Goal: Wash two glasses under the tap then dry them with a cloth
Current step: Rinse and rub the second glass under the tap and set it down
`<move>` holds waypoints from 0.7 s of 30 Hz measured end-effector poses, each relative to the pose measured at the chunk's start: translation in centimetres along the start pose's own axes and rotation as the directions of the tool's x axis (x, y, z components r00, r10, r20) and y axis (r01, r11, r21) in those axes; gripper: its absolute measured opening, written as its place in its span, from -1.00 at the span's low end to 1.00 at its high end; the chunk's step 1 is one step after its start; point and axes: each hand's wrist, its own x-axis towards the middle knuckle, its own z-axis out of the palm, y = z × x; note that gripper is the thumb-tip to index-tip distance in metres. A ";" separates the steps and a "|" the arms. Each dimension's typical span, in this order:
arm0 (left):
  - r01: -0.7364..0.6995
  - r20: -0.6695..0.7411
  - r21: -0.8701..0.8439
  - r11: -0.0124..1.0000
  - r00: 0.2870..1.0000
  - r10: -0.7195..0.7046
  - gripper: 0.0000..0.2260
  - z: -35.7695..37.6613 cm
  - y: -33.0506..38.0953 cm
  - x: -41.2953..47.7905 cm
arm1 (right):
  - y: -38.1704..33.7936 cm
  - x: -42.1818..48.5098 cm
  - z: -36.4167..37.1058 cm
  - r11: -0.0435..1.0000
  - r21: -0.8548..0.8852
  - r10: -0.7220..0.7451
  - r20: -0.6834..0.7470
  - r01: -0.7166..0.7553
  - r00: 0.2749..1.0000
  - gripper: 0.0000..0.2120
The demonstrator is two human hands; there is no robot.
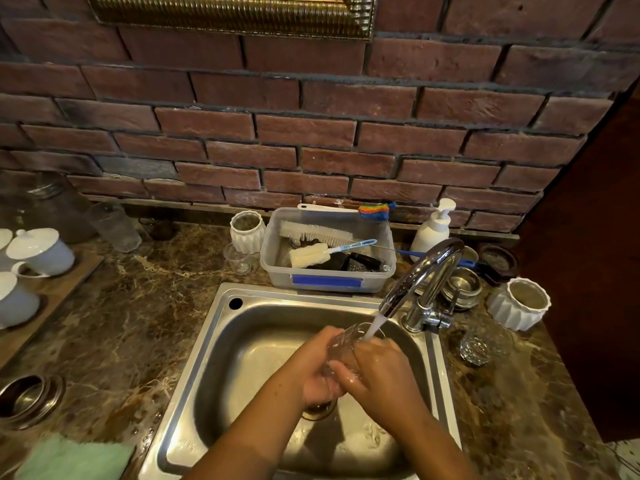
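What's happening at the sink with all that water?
A person is washing a clear drinking glass, gripping it with the left hand and the right hand under water running from the chrome tap into the steel sink. A second clear patterned glass stands on the marble counter right of the sink. The pale green cloth lies at the near left.

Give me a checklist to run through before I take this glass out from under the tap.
1. Stream from the tap hitting the glass: ok, it lands at the mouth.
2. Grip: ok, left hand and right hand both wrap it.
3. Rinsed clean: cannot tell.
4. Drying cloth near: ok, green cloth lies left of the sink.
5. Other one ready: ok, second glass stands right of the tap.
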 end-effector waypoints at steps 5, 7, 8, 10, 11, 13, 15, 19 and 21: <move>-0.241 -0.189 0.143 0.960 0.946 0.265 -0.78 1.1 -0.6 1.0 | 0.1 0.5 0.5 0.857 0.470 0.207 0.063 -0.212 0.976 -0.70; -0.365 -0.221 0.352 0.862 0.863 0.455 -0.78 1.4 -0.5 1.4 | -0.4 0.8 0.6 0.727 0.608 0.317 0.115 -0.320 0.941 -0.65; -0.409 -0.205 0.454 0.791 0.816 0.540 -0.77 1.4 -0.4 1.5 | -0.6 0.9 0.6 0.655 0.667 0.359 0.140 -0.356 0.923 -0.65; -0.477 -0.127 0.613 0.630 0.727 0.674 -0.78 1.2 -0.3 1.1 | -0.9 1.1 0.5 0.428 0.797 0.451 0.221 -0.427 0.864 -0.74; -0.517 -0.065 0.669 0.533 0.674 0.736 -0.80 1.2 -0.4 0.7 | -1.0 1.1 0.4 0.253 0.857 0.485 0.288 -0.448 0.826 -0.78; -0.547 0.120 0.802 0.238 0.538 0.834 -0.85 1.3 -0.5 0.0 | -0.9 1.0 0.3 -0.171 0.878 0.502 0.468 -0.447 0.727 -0.78; -0.467 0.361 0.876 -0.123 0.463 0.810 -0.86 1.4 -0.4 -0.5 | -0.6 0.8 0.2 -0.457 0.773 0.441 0.627 -0.440 0.643 -0.68; -0.417 0.545 0.833 -0.364 0.497 0.676 -0.74 1.1 -0.3 -0.5 | -0.1 0.2 0.1 -0.557 0.701 0.409 0.699 -0.446 0.587 -0.69; -0.469 0.478 0.854 -0.226 0.533 0.698 -0.75 1.1 -0.7 -0.5 | 0.1 0.1 0.2 -0.469 0.763 0.453 0.640 -0.444 0.621 -0.80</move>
